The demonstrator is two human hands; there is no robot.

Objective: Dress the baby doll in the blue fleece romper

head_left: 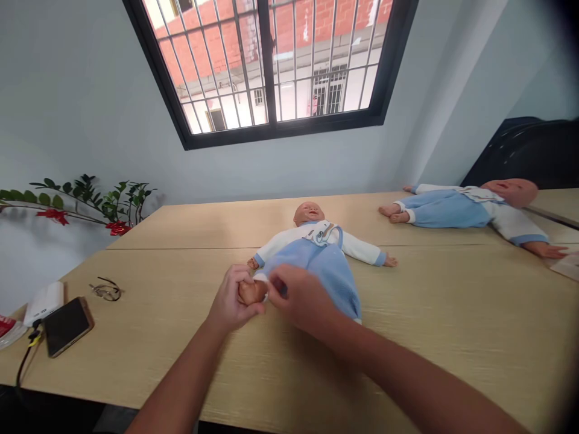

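Note:
A baby doll [316, 247] in a white top and blue overalls lies on its back in the middle of the wooden table [452, 337], head toward the window. My left hand [233, 301] is closed around the doll's bare foot. My right hand [301, 298] pinches the white cuff of the blue trouser leg right beside that foot. The doll's other leg is partly hidden behind my right hand.
A second doll [465, 208] in the same clothes lies at the far right of the table. At the left edge are a phone [67, 325], a white power bank [44, 301] with a cable, and folded glasses [106, 290]. A plant [90, 202] stands beyond the left corner.

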